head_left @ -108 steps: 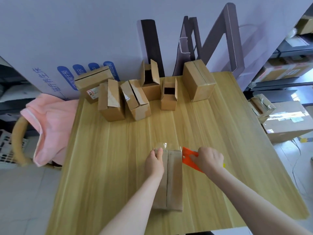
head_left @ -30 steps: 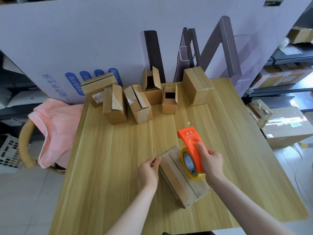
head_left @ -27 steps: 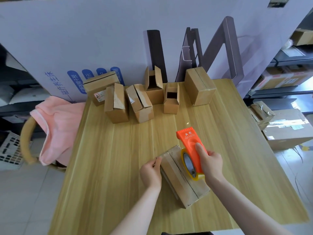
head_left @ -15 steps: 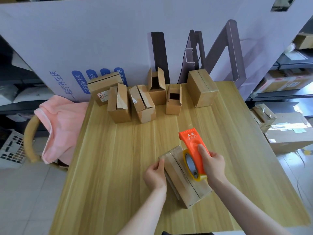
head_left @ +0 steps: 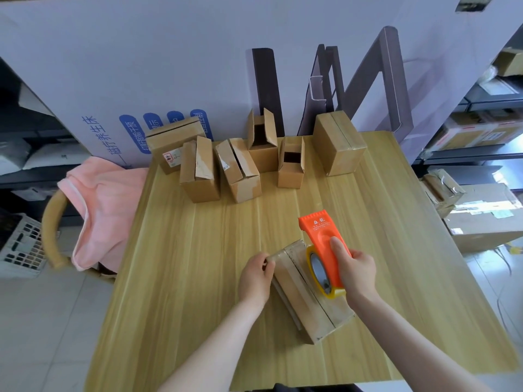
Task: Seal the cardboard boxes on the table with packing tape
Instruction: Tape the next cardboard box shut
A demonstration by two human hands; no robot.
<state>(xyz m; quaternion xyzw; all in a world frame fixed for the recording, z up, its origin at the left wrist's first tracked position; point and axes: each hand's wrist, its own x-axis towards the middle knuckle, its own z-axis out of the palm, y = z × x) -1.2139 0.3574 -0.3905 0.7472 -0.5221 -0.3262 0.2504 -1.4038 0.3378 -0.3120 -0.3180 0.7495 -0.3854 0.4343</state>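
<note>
A long cardboard box lies diagonally on the wooden table, near the front. Clear tape shines along its top seam. My left hand presses on the box's far left corner, fingers curled over the end. My right hand grips an orange tape dispenser with a yellow-cored roll, held over the box's right edge. Several more cardboard boxes stand in a row at the back of the table; two of them have open flaps.
A big white carton with blue print stands upright behind the table. A pink cloth hangs over a chair at the left. Cardboard boxes sit on the floor at the right, with shelving behind them.
The box was turned from lengthwise to diagonal. My right hand brought the dispenser up over its right side. Over the last second my left hand shifted slightly along the box's far end.
</note>
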